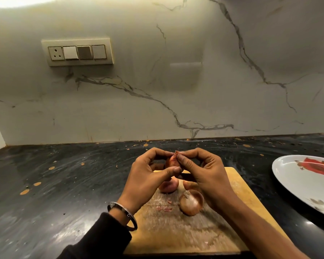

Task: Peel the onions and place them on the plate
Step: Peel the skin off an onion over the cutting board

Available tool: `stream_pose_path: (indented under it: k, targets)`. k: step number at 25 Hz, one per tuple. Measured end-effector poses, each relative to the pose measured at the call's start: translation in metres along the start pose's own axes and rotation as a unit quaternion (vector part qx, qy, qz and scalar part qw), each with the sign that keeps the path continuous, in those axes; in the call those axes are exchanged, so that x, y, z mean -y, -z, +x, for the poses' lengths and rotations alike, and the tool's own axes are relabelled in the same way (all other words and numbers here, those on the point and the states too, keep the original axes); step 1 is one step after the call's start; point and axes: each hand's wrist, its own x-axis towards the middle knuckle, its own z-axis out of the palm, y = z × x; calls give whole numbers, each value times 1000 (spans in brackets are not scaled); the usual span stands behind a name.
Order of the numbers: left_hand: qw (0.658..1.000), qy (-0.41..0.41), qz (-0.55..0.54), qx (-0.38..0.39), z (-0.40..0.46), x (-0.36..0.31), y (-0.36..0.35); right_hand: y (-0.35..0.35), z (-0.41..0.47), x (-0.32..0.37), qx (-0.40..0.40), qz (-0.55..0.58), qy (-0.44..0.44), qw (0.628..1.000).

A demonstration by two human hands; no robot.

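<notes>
While both forearms reach in from the bottom edge, nearest is the left one in a dark sleeve (99, 238) with a silver metal bangle (123, 214) at the wrist; right forearm is bare. Under them: rectangular pale wooden cutting board (176, 232) lying on the black speckled stone countertop (45, 184), board surface scuffed with a few small pinkish peel scraps (166, 208) near its middle. On the board, a brown papery-skinned small onion (191, 202) sits just below the right wrist, skin on. Slightly further, a pinkish smooth small onion (169, 185) rests on the board under the left thumb, partly hidden; cannot tell if it is fully peeled. Another rounded brownish piece shows under the right palm, too hidden to identify. Above the board, left hand (148, 176) and right hand (204, 172) are both closed around a third small reddish-brown onion (171, 162), held in the air between them: left thumb and fingers cradle it, right fingertips (180, 156) pinch at its top tip, where a bit of skin sticks up. To the right, well apart from the board, white oval plate with red print (297, 184) sits on the counter, cut off by the frame edge, no onions visible on it. Farthest: white marble-veined backsplash (176, 81) with a cream switch panel (77, 52) upper left.
</notes>
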Motion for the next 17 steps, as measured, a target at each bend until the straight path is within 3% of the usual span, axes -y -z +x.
stream_pose_path:
  k: [3,9,17]
  targets:
    - [999,-2,33,-12,0,1,-1,-1,-1,1,-2,-11,0,1000]
    - [987,-55,149,-37,0,-1,2,3,-1,0,-6,-168,72,983]
    - [979,-75,186,-33,-2,0,1,5,-1,-1,-29,-242,89,966]
